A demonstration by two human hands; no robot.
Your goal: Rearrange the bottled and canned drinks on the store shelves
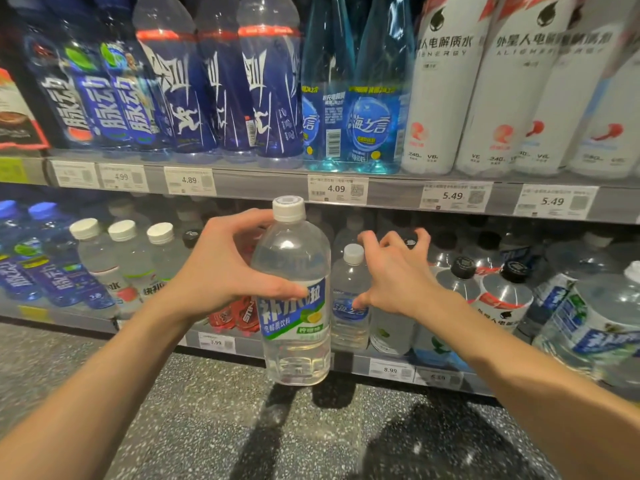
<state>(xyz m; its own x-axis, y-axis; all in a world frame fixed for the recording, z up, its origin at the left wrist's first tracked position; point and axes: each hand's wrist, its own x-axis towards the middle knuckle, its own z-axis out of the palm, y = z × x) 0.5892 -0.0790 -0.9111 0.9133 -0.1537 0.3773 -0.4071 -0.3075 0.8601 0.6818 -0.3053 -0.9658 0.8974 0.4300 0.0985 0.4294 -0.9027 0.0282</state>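
My left hand grips a large clear bottle with a white cap and a blue-green label, held upright in front of the lower shelf. My right hand hovers open, fingers spread, just right of it, over a smaller clear bottle with a white cap and blue label standing on the lower shelf. The thumb lies against that bottle's label; the fingers curl above bottles behind it.
The upper shelf carries blue sport drinks, turquoise bottles and white bottles. The lower shelf has clear white-capped bottles at left, red-labelled bottles behind my left wrist, black-capped bottles at right. Speckled floor lies below.
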